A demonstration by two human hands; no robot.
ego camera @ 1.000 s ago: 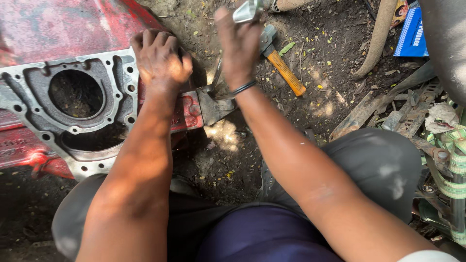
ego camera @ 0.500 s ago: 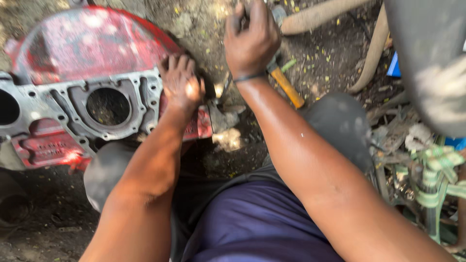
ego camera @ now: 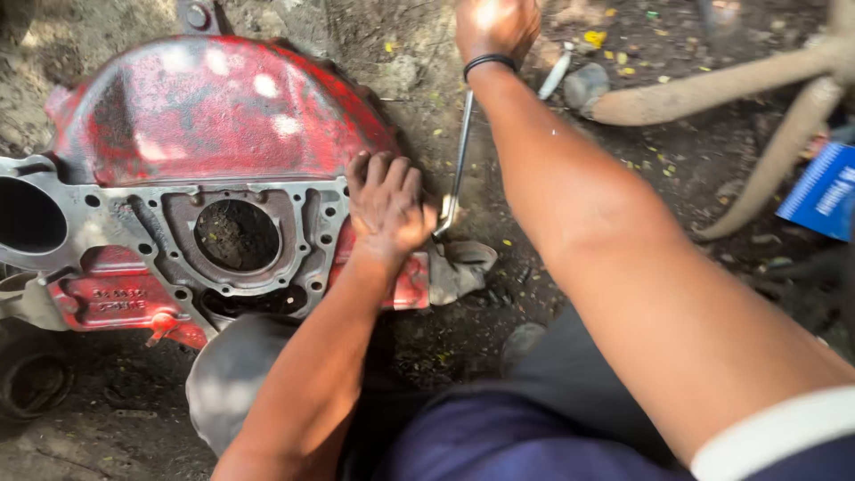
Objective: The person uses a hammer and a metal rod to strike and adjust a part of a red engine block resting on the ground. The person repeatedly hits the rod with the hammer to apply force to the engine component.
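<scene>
Housing [ego camera: 214, 134] is pressed by the flat, open left hand [ego camera: 387, 205]; right hand [ego camera: 496, 27] is clamped on wrench [ego camera: 456, 169] at its 3 o'clock edge, loosening seemingly unfinished

One red engine housing [ego camera: 214, 151] on the dirt ground [ego camera: 427, 80]. One long metal wrench [ego camera: 456, 169]. Two hands: one left hand [ego camera: 387, 205] flat on the housing, one right hand [ego camera: 495, 27] at the wrench's top end. One black wristband [ego camera: 489, 61]. Two thick roots [ego camera: 712, 85]. One blue booklet [ego camera: 824, 191]. One round grey stone [ego camera: 583, 86]. Two large round openings in the housing; one [ego camera: 236, 233] sits central, one at the left edge.
</scene>
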